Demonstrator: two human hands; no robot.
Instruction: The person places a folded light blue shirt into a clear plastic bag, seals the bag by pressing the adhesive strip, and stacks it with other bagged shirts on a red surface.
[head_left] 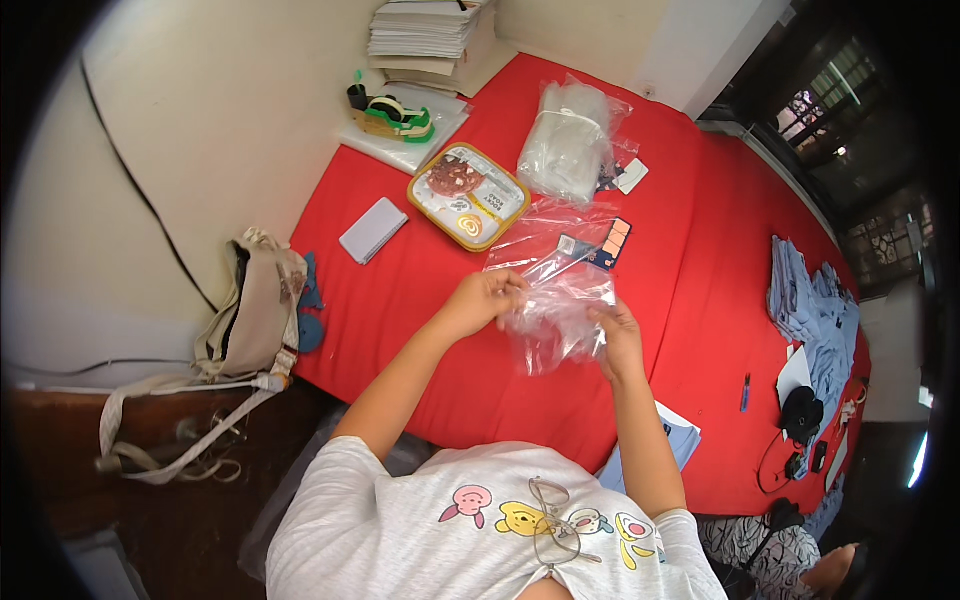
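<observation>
The left hand (500, 294) and right hand (617, 328), fingers nearly closed, are pinching opposite sides of a clear plastic bag (560, 312) over the red-covered counter (420, 385), toward its near edge. It is looking light, limp and probably slippery; its side edges are likely offering the surest hold.

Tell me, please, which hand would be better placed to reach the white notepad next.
Probably the left hand: it is nearer the white notepad; the right hand is farther off. Both hold the clear plastic bag.
</observation>
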